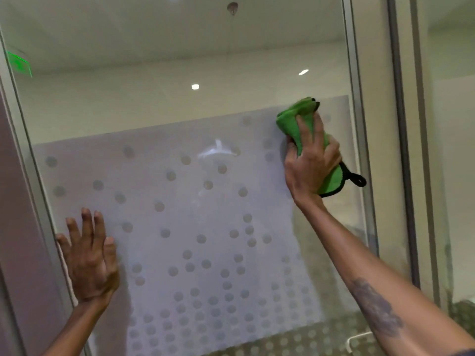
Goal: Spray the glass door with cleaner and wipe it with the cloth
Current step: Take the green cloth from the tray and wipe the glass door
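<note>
Green light from an exit sign (19,64) shows at the far left, blurred and partly cut by the door's metal frame (33,176), so you cannot read it. Just right of that frame your left hand (88,260) lies flat on the glass door (180,104), fingers spread and pointing up, holding nothing; its forearm runs out of the bottom edge. Across the middle, the frosted film (195,214) with its scattered round dots covers the lower pane, and what lies behind it is hard to make out beyond a pale smear near the film's upper part. Above the film the glass is clear and shows a ceiling with two small lights. Further right, your right hand (312,163) presses the bunched green cloth (299,122) against the glass at the film's top right corner, fingers curled around it; the palm hides the cloth's middle, and a black loop hangs out below. A second frame post (359,150) stands just right of the cloth. The right forearm, with a dark tattoo, leaves the picture at the lower right.
</note>
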{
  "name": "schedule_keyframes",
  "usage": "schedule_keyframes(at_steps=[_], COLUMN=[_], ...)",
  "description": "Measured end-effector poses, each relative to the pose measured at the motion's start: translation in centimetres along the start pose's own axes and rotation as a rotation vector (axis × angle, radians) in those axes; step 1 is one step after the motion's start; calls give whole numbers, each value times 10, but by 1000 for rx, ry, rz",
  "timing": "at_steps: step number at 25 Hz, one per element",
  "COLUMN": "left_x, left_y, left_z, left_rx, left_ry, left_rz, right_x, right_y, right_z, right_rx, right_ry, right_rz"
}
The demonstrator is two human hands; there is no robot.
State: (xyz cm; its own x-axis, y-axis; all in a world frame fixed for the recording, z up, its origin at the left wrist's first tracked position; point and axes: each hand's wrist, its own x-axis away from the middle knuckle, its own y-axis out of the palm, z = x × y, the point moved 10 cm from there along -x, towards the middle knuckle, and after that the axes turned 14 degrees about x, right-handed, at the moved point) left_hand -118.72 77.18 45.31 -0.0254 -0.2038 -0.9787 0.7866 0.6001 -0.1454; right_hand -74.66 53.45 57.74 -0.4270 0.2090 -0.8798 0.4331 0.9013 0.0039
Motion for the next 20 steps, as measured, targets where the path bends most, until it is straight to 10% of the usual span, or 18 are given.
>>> schedule_keyframes(at_steps=[6,10,20], left_x=[-2,-2,0], left_y=[-6,-6,-9], left_z=[-1,-5,14], left_rx=[-12,9,-9], left_ry=[7,9,20], left_rz=[7,1,32], right_x=[194,299,32], right_y=[-2,4,2], right_z=[-106,-55,97], right_rx=[-145,-106,-21], right_ry=[-607,-1094,218], right_rz=[-58,-130,-83])
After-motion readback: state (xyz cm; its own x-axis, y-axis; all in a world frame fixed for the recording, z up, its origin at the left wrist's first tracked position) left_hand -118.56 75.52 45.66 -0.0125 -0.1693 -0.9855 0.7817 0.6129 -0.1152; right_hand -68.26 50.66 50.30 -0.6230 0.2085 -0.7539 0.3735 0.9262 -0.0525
